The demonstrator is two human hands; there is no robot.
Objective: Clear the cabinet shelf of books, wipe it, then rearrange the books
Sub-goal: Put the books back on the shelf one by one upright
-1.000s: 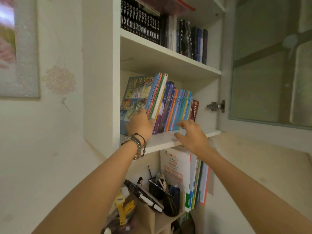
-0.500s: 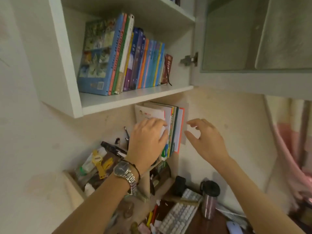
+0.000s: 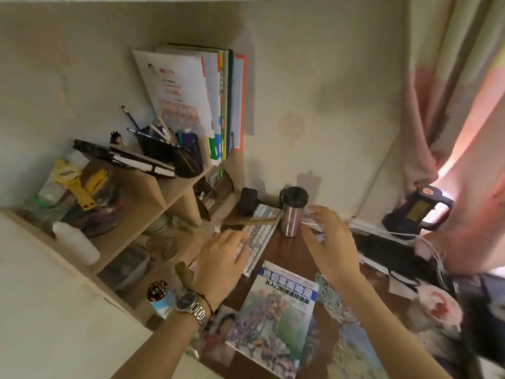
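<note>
The cabinet shelf is out of view; only its underside edge shows at the very top. A large illustrated book [image 3: 276, 321] lies flat on the dark desk [image 3: 284, 247], on top of other covers. My left hand [image 3: 218, 266], with a watch on the wrist, hovers above the keyboard [image 3: 257, 242], fingers spread and holding nothing. My right hand [image 3: 330, 247] hovers just above the book's far right corner, fingers apart and holding nothing. A row of upright books and folders [image 3: 207, 105] stands on the desk organiser by the wall.
A wooden desk organiser [image 3: 136, 206] on the left holds a pen cup [image 3: 169, 151], a black notebook, a yellow watch and a white bottle. A steel travel mug [image 3: 292, 212] stands behind the keyboard. A blue lantern [image 3: 415, 212], cables and a pink curtain are at right.
The view has swung down from the cabinet shelf to the desk. Both hands dropped from the shelf's books to just above the desk, holding nothing.
</note>
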